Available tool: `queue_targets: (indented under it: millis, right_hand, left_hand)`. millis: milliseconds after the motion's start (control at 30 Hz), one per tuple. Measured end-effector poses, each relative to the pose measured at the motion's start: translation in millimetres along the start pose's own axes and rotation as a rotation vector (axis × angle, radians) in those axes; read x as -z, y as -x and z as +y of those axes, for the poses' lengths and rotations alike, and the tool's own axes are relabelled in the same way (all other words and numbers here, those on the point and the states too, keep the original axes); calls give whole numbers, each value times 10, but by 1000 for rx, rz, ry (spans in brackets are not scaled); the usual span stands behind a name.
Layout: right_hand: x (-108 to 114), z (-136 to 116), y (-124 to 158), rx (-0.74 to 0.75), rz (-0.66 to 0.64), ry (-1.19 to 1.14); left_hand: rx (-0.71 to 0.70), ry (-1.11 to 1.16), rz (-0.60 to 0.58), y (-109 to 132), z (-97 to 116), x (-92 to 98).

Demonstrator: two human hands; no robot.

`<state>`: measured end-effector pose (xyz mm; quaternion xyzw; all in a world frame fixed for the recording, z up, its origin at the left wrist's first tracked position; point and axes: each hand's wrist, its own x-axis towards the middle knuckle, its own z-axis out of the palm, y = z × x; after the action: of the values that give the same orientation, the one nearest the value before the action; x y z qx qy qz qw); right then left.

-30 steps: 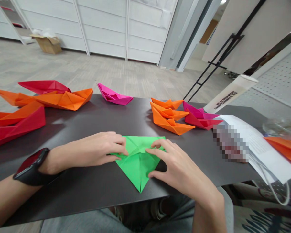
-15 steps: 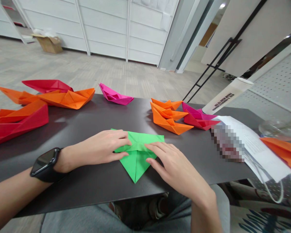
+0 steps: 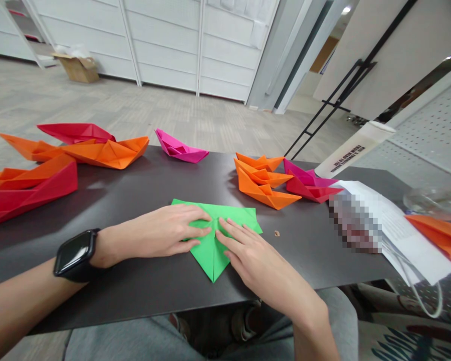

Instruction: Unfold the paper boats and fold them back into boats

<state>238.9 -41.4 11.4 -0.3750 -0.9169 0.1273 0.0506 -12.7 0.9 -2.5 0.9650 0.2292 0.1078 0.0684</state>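
A green folded paper (image 3: pixel 213 263) lies on the dark table (image 3: pixel 154 296), its lower point toward the near edge and a vertical crease down its middle. My left hand (image 3: pixel 176 230), below a wrist with a black watch (image 3: pixel 75 250), rests on the paper's left part with its fingers spread. On the right part lies my right hand (image 3: pixel 244 245), fingers apart and flat, the fingertips near the central crease. The two hands' fingertips are close together, and neither hand grips anything.
Orange and red paper boats (image 3: pixel 113 153) stand at the left, a pink boat (image 3: pixel 180 149) at the back, more boats (image 3: pixel 265 193) right of centre. At the right are a white cylinder (image 3: pixel 355 148), white papers (image 3: pixel 394 225) and an orange paper piece (image 3: pixel 438 233).
Both hands have moved inward over the paper, the fingertips coming closer together at the crease. The raised middle part of the paper now lies flatter. A small bit on the table is now uncovered.
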Motion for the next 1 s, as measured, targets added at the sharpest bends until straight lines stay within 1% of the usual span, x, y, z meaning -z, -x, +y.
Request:
queue_targets:
  millis: [133, 267, 367, 433, 533, 633, 733, 833, 1000]
  right_hand:
    - [41, 57, 136, -85, -40, -57]
    - [80, 182, 260, -202, -55, -92]
    - [74, 262, 312, -216, -50, -88]
    - [61, 289, 328, -209, -40, -68]
    - [44, 268, 343, -200, -13, -30]
    - [30, 167, 342, -204, 24, 16]
    - [22, 38, 302, -205, 57, 77]
    - [31, -44, 243, -186, 58, 129]
    - [25, -12, 252, -141, 48, 145]
  left_hand:
    - [-13, 68, -67, 52, -79, 66]
    - [-17, 137, -148, 148, -256, 172]
    - [41, 145, -156, 216, -390, 250]
    - [76, 153, -160, 237, -432, 290]
    - [128, 166, -141, 220, -401, 321]
    - [171, 128, -93, 175, -316, 304]
    - [149, 68, -76, 147, -260, 248]
    - [119, 17, -78, 143, -252, 194]
    - [107, 43, -79, 143, -268, 198]
